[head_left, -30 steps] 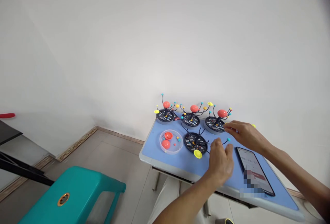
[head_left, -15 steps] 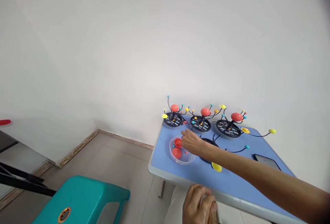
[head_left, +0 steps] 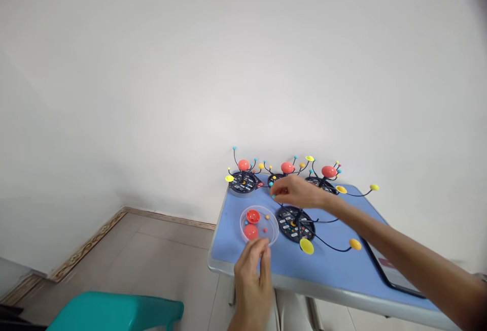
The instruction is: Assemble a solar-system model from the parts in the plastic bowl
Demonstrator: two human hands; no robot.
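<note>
On the blue table [head_left: 327,265] stands a black round model base [head_left: 296,223] with thin wire arms ending in yellow, orange and teal balls. My right hand [head_left: 299,192] hovers just above its far side, fingers pinched on something too small to make out. My left hand [head_left: 253,275] rises at the near table edge, fingers together, touching the rim of a clear round dish [head_left: 259,225] that holds two red pieces and small beads.
Three finished models with red centre balls [head_left: 243,176] [head_left: 286,170] [head_left: 328,174] line the table's far edge by the white wall. A dark phone [head_left: 395,272] lies at the right. A teal plastic stool [head_left: 117,313] stands on the tiled floor, lower left.
My right hand pulled back from the dish and rose over the black base. My left hand came up from below the table edge to the dish's rim. The view shifted.
</note>
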